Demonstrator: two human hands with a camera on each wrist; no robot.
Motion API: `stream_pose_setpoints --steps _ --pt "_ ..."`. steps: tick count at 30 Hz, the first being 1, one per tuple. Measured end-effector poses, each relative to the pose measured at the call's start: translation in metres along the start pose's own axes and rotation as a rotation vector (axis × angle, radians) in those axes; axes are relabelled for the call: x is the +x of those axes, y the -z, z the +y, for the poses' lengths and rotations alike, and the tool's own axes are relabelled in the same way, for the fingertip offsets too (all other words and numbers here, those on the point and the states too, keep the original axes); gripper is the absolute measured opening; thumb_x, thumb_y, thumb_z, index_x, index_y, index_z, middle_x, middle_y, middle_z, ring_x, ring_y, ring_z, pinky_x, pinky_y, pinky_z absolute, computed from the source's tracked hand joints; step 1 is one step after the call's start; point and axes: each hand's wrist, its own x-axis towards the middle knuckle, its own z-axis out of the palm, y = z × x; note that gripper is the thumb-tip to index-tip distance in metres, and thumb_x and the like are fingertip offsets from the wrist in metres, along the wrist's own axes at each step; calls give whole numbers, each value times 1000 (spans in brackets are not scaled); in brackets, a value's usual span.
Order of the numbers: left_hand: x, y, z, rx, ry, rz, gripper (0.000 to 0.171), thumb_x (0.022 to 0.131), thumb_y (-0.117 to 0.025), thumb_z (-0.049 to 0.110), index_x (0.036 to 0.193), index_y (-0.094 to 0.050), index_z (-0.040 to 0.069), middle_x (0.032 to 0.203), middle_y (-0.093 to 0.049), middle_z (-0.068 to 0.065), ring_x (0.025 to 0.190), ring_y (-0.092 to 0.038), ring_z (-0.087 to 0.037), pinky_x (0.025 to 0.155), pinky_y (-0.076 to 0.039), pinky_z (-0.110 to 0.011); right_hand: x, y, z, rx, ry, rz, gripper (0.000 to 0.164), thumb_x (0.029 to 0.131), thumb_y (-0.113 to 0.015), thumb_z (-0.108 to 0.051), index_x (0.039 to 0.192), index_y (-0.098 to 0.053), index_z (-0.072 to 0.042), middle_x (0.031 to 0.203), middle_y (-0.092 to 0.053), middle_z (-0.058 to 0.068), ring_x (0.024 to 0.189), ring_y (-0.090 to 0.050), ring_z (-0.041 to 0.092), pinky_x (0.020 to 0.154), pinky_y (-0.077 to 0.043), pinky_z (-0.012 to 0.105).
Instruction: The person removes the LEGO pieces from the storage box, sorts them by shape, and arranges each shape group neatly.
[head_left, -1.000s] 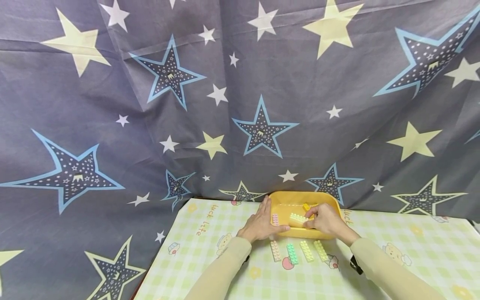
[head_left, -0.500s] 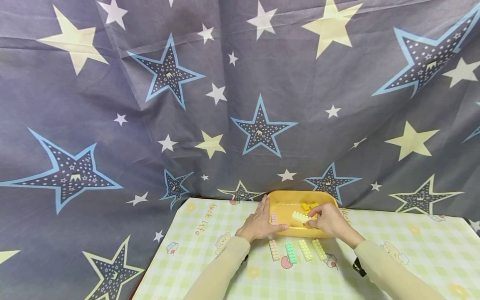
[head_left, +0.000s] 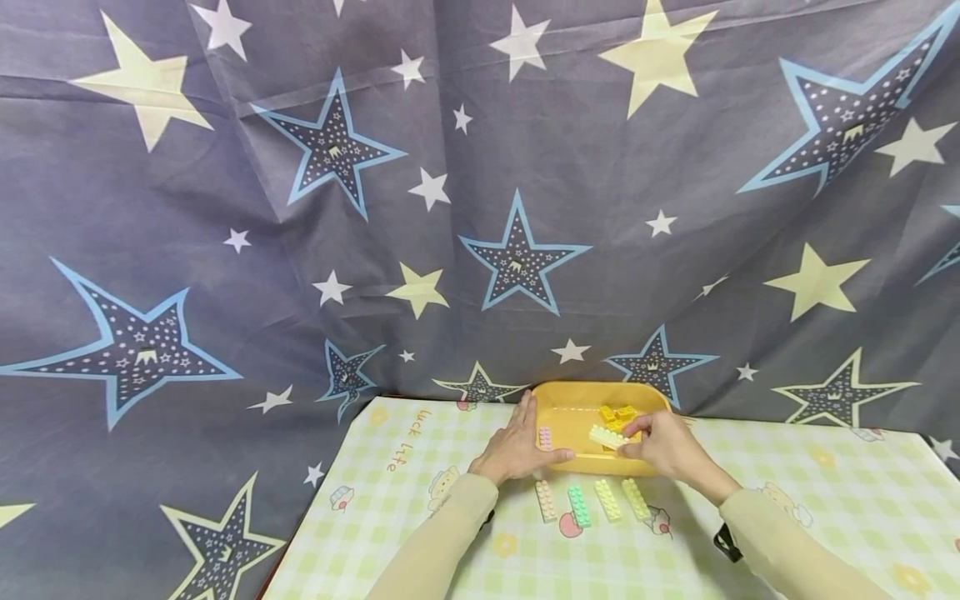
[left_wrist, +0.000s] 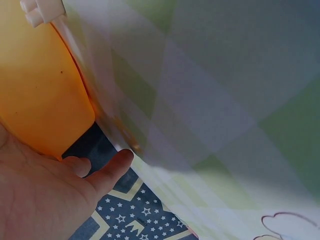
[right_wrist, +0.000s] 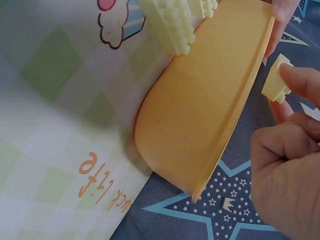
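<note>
A yellow plastic bin (head_left: 600,465) stands at the table's far edge. Against its left side lies my left hand (head_left: 517,450), fingers extended along the outside and thumb along the front rim. My right hand (head_left: 667,450) pinches a pale yellow toy building block (head_left: 604,437) between thumb and fingertips, over the bin. That block (right_wrist: 276,79) appears above the bin's rim in the right wrist view. Inside the bin lie several darker yellow blocks (head_left: 617,414) near the right and a pink block (head_left: 544,438) at the left. My right hand hides part of the bin's right end.
Before the bin, a row on the checked tablecloth (head_left: 420,517) holds a pink block (head_left: 545,502), a green block (head_left: 579,507) and two pale yellow blocks (head_left: 608,500). Close behind the bin hangs a dark star-patterned curtain (head_left: 405,167).
My right hand has drawn slightly right with the pale yellow block, baring more of the darker yellow blocks. The left hand keeps its place on the bin. The head view has shifted a little.
</note>
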Motion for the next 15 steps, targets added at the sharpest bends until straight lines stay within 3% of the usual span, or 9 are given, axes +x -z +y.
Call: stream_pose_setpoints --steps 8,15 --pt "-2 -1 1 -5 -4 -14 132 89 -73 78 176 -4 7 188 2 -7 174 -14 -29 129 -39 -64 -15 7 5 36 -59 26 23 85 -91 -17 100 -83 -2 60 -49 -4 58 -45 12 55 -39 26" --pt "0 1 0 5 -6 -13 131 90 -73 77 176 -4 6 187 3 -8 174 -15 -29 129 -39 -65 -25 13 7 57 -94 39 27 85 -90 -15 105 -82 1 68 -52 -1 61 -48 13 56 -41 26"
